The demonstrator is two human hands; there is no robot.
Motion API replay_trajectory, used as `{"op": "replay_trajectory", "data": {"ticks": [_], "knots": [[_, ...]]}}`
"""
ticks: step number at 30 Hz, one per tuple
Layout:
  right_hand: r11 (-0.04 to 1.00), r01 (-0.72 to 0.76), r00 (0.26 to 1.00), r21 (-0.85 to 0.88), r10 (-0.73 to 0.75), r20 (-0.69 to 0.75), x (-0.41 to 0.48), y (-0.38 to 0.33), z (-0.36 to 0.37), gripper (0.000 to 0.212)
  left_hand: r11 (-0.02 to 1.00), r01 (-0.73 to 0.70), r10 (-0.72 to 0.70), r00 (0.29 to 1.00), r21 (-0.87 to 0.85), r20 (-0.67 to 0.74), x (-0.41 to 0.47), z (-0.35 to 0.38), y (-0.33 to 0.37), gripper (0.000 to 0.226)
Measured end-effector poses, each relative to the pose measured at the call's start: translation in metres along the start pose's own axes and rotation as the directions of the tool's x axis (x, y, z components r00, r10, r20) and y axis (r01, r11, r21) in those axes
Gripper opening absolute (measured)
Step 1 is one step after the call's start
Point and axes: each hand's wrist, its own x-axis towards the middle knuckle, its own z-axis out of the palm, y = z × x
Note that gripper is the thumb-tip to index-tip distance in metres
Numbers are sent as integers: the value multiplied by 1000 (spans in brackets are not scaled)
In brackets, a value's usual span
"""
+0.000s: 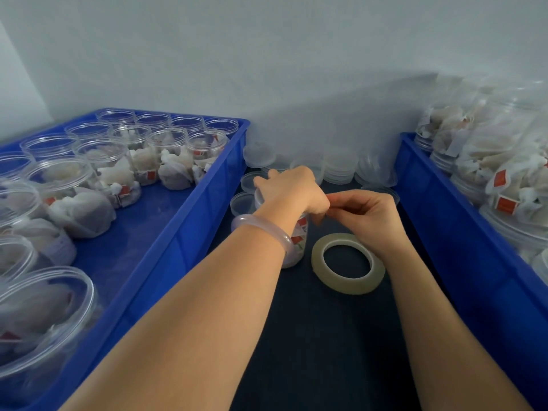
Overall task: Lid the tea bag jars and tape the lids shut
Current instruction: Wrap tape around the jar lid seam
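Note:
A clear tea bag jar (pixel 298 247) stands on the dark table (pixel 326 336) between two blue crates. My left hand (pixel 292 188) grips its top from above, hiding the lid. My right hand (pixel 364 215) is just to the right of the jar, thumb and forefinger pinched together beside my left hand; what they pinch is too thin and clear to make out. A roll of clear tape (pixel 347 263) lies flat on the table below my right hand, touched by neither hand.
The left blue crate (pixel 184 229) holds several open jars, some with tea bags. The right blue crate (pixel 462 232) is piled with filled jars. Stacks of clear lids (pixel 338 170) stand by the back wall, and loose lids (pixel 243 203) lie left of the jar.

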Motion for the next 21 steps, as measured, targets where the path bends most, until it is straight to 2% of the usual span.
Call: {"op": "replay_trajectory", "data": {"ticks": [4,7,10,12,14,16,18,21], "knots": [[994,-23,994,-105,11,-111,1,-3,13,36,999,-31,31,999,11,37,-2,-3,-2,52],[995,-67,990,-72,58,-130,1,-4,18,35,989,-125,115,986,75,121,-5,-9,-7,61],[995,-100,989,-12,98,-110,2,-5,18,36,973,-224,217,970,55,109,-10,-13,-16,78],[996,-89,993,20,91,-77,1,-7,16,39,946,-280,290,956,-165,41,-11,-15,-22,79],[997,-63,997,35,64,-32,0,-8,13,38,834,-354,326,935,-422,-140,-13,-18,-29,62],[997,-61,998,44,61,6,-1,-8,11,31,758,-405,288,911,-512,-295,-15,-18,-37,43],[993,-90,995,81,86,49,-4,-8,9,16,723,-396,183,900,-566,-397,-14,-13,-48,31],[990,-128,990,55,124,68,-7,-8,8,45,661,-352,48,901,-663,-431,-17,2,-64,26]]}}
